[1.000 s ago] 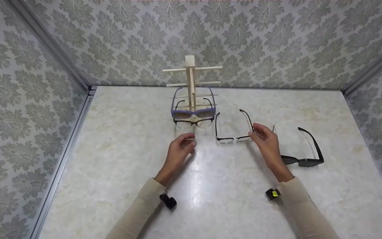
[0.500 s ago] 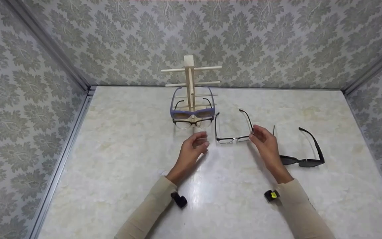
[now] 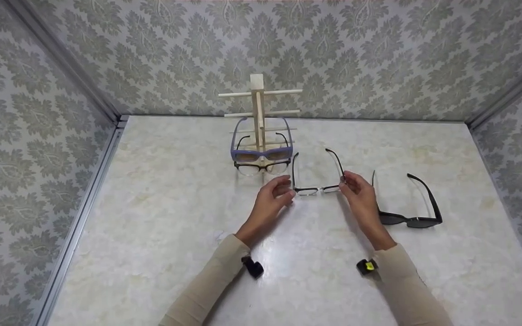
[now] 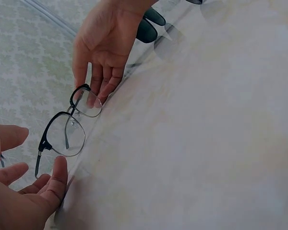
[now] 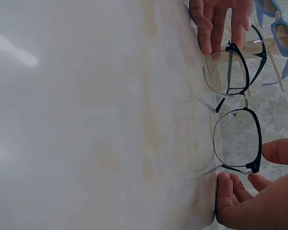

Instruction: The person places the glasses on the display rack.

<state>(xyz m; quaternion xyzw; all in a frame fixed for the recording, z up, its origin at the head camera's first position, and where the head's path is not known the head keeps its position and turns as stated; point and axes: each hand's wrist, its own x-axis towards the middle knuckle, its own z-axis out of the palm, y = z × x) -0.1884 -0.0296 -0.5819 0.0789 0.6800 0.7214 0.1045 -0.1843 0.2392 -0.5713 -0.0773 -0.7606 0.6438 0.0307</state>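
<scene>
A pair of half-rim eyeglasses (image 3: 306,191) with dark upper rims and clear lenses stands on the table, temples spread and pointing away. My right hand (image 3: 362,198) has its thumb and fingers at the right hinge, appearing to pinch it. At the other end, my left hand (image 3: 272,199) is beside the left hinge, thumb and fingers apart on either side of it; firm contact cannot be made out. In the right wrist view, the eyeglasses (image 5: 259,136) show both lenses between the two hands. The left wrist view shows the right hand (image 4: 105,43) at the far lens.
Behind the left hand stands a wooden display rack (image 3: 258,106) with crossbars. It carries purple sunglasses (image 3: 262,155) above dark-rimmed eyeglasses (image 3: 262,166). Black sunglasses (image 3: 410,220) lie on the marbled table (image 3: 161,213), right of the right hand. Patterned panels (image 3: 188,50) enclose the table.
My left hand has moved right, from in front of the rack to the left end of the half-rim eyeglasses. The right hand has stayed at the right hinge; the eyeglasses stand where they were.
</scene>
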